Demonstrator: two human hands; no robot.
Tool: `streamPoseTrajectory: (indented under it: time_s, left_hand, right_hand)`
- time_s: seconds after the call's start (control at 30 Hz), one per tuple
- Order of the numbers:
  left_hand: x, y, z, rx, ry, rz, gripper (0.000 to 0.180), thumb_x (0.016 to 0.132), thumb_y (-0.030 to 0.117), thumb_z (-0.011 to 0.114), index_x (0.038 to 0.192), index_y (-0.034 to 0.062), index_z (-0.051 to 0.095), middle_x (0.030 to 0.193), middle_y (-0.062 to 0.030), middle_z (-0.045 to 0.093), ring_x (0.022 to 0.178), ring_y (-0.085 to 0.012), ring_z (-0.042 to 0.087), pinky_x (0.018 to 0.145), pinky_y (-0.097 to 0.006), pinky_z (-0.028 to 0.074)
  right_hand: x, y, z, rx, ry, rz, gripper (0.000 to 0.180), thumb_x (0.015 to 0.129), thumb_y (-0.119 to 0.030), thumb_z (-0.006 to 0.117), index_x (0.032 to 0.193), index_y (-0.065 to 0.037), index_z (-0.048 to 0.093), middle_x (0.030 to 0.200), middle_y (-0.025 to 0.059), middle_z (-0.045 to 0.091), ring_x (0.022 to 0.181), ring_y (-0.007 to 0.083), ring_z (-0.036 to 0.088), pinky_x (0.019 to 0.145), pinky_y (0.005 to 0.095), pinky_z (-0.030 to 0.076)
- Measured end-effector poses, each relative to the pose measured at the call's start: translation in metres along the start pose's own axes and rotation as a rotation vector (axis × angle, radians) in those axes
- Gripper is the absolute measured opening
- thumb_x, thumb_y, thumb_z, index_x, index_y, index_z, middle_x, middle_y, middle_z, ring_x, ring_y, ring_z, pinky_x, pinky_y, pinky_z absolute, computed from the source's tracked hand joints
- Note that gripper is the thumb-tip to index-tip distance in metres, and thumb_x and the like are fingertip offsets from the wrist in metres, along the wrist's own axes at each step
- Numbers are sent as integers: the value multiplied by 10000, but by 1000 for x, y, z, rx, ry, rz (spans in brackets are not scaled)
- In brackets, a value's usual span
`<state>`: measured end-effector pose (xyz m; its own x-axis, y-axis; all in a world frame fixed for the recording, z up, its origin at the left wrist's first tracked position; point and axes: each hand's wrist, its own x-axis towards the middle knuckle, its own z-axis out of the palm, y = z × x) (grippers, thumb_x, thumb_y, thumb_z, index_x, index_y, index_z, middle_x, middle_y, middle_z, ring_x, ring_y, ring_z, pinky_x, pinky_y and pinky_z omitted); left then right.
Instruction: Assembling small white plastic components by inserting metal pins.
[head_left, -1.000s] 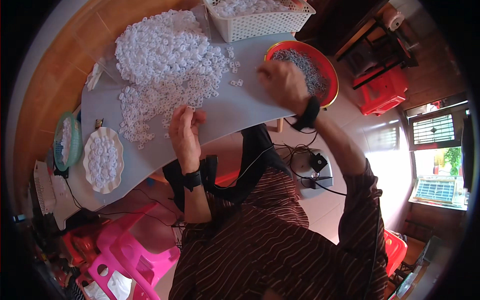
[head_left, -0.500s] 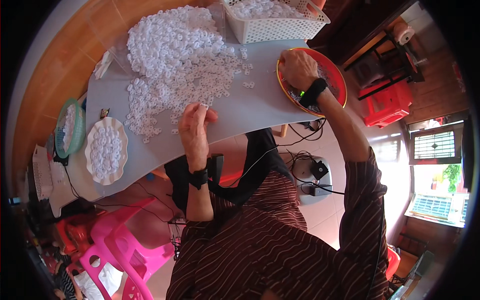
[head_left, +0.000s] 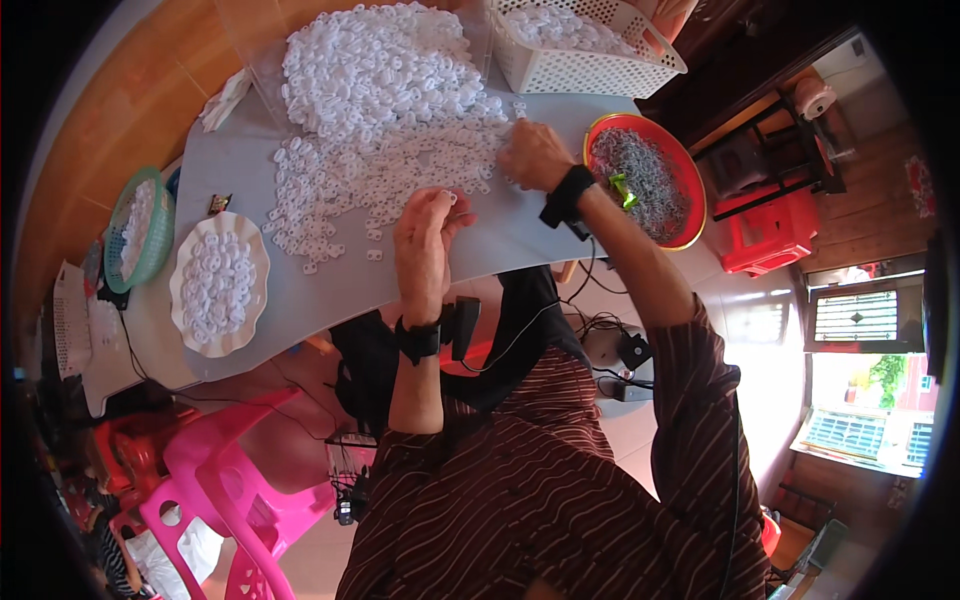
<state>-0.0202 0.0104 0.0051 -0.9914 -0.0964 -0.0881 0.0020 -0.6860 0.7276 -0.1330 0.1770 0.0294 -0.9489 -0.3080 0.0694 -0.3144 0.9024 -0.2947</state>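
Observation:
My left hand (head_left: pixel 424 245) is above the near edge of the loose pieces, fingers closed in a pinch on a small white plastic piece (head_left: pixel 451 198) with a hole in it. My right hand (head_left: pixel 537 156) is at the right edge of the spread, between the pieces and the red bowl. Its fingers are curled together; whatever they hold is hidden. Many alike white pieces (head_left: pixel 380 75) lie heaped on the grey table (head_left: pixel 400 285), thinning out toward me. The red bowl (head_left: pixel 690 185) with a yellow rim holds many small grey metal parts (head_left: pixel 645 175) and a shiny green wrapper (head_left: pixel 623 190).
A white perforated basket (head_left: pixel 585 75) of white pieces stands at the back right. To the left are a scalloped plate (head_left: pixel 258 290) and a green basket (head_left: pixel 153 255), both holding white pieces. A pink chair (head_left: pixel 215 470) stands by the table's near left. Cables (head_left: pixel 600 330) hang below.
My right hand has moved left out of the red bowl to the edge of the white pieces. My left hand keeps its pinch on the small piece. The whole view has shifted slightly.

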Motion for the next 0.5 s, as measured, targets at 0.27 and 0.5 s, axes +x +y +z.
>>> streamPoseTrajectory:
  time_s: [0.27,0.5]
  left_hand:
    - [25,-9,-9,120,46,203,125,886,81,542,950,-4,608,943,-61,609,882,-122,560,844,-255,455]
    - [10,0,11,194,110,266,150,889,104,537,966,-12,595,973,-87,600,884,-154,566,818,-302,483]
  right_hand:
    - [28,-50,24,199,143,-23,258,687,-197,569,667,50,638,745,270,621,773,394,634,750,432,510]
    - [14,-19,-6,352,268,-4,320,717,-255,596,755,60,636,771,274,621,765,405,628,744,431,510]
